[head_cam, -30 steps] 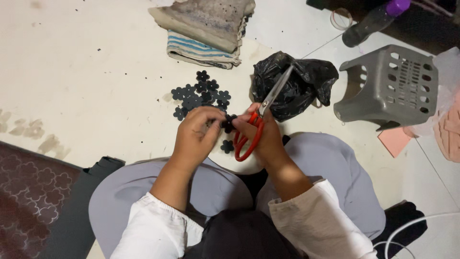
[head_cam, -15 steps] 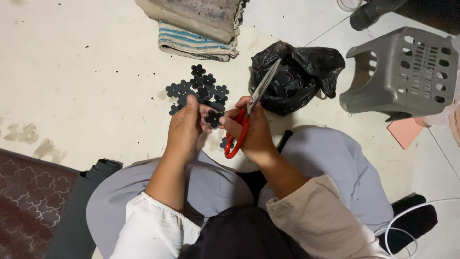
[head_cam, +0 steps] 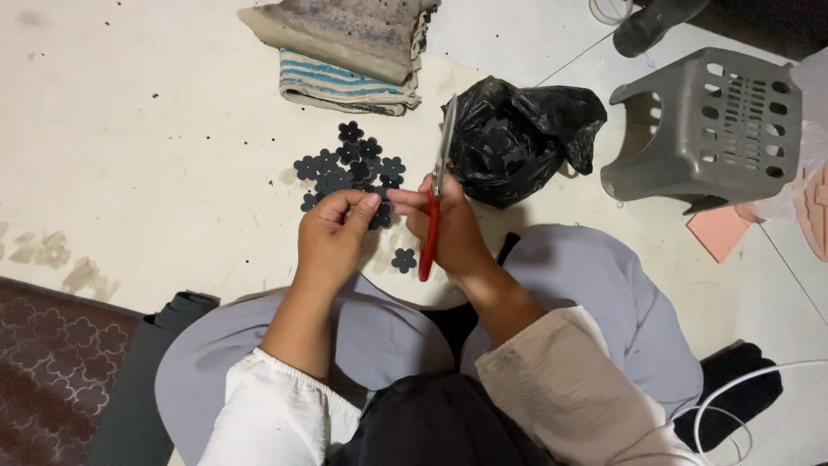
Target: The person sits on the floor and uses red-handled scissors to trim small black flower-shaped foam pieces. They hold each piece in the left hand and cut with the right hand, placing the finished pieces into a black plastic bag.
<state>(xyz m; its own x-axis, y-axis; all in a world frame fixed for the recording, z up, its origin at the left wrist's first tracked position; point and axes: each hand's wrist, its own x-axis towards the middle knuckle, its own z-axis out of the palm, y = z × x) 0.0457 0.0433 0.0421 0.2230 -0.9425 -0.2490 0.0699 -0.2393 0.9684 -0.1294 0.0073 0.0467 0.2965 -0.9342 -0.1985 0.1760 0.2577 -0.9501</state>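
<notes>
1. Your left hand (head_cam: 332, 233) pinches a small dark flower piece (head_cam: 382, 207) between thumb and fingers (head_cam: 366, 203), closed on it, just above the floor (head_cam: 155, 155).
2. Your right hand (head_cam: 448, 229) is closed around the red handles of the scissors (head_cam: 435, 194). You cannot tell from here whether the blades are parted.
3. The piece lies directly left of the scissors, touching or nearly touching your right thumb. The two hands meet at that point.
4. The scissors' long axis runs almost straight away from you, tip toward the black bag (head_cam: 517, 138), handles near your lap. The piece sits level with the pivot, not the tip.
5. A pile of flower pieces (head_cam: 345, 164) lies just beyond your left hand; one loose flower (head_cam: 404, 259) lies below, between your wrists.
6. The left hand is nearer the pile; the right is nearer the bag.
</notes>
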